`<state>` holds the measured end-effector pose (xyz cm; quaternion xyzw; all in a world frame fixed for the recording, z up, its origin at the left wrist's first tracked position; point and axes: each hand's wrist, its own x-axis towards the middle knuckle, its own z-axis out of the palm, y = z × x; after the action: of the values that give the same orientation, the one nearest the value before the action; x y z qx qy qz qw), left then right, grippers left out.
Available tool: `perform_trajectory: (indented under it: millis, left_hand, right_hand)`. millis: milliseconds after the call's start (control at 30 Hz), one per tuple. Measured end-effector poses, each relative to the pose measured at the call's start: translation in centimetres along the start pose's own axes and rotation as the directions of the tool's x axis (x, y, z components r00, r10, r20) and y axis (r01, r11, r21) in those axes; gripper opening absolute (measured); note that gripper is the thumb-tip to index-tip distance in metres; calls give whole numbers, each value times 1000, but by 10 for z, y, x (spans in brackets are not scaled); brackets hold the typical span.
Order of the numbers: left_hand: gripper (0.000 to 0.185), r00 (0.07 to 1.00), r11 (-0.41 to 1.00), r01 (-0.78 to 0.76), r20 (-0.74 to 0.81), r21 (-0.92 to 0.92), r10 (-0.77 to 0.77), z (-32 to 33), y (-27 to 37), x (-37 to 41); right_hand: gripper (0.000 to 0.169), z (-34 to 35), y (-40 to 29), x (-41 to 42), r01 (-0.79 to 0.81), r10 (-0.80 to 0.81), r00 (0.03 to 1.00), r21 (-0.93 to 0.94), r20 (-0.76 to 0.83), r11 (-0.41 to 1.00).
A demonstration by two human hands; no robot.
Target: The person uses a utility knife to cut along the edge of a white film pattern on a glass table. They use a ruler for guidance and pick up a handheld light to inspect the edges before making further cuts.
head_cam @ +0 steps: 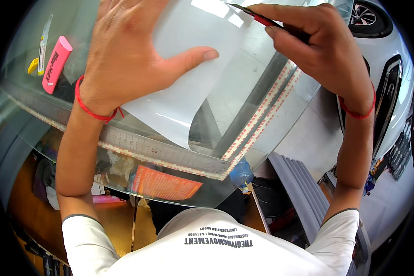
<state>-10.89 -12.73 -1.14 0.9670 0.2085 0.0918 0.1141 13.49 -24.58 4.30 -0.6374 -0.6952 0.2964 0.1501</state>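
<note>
My left hand (127,55) rests palm down on a pale, glossy sheet of film (179,107), thumb spread wide; its fingertips pass out of the top of the view. The sheet's lower right edge curls up off the glass tabletop (241,82). In my right hand (317,48) is a red and black craft knife (258,16), held between thumb and fingers with the blade pointing left near the sheet's upper right side. A steel ruler (158,146) lies along the glass near my left wrist, beside strips of red-and-white printed tape (252,127).
Left of my left hand lie a pink squeegee blade (57,65) and a slim clear-and-yellow cutter (41,51). An orange printed sheet (167,184) shows at the near glass edge. A blue water bottle (240,172) stands below. To the right is a white car (383,51).
</note>
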Motion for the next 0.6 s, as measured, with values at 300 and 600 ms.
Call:
perform_trajectory:
  millis: [300, 600]
  left_hand:
    - [79, 999, 996, 48, -9, -76, -49, -26, 14, 3]
    - [57, 996, 946, -21, 76, -324, 48, -23, 63, -25]
  right_hand:
    - [33, 22, 19, -11, 79, -81, 990, -19, -119, 997]
    - [33, 20, 19, -10, 70, -65, 990, 34, -125, 997]
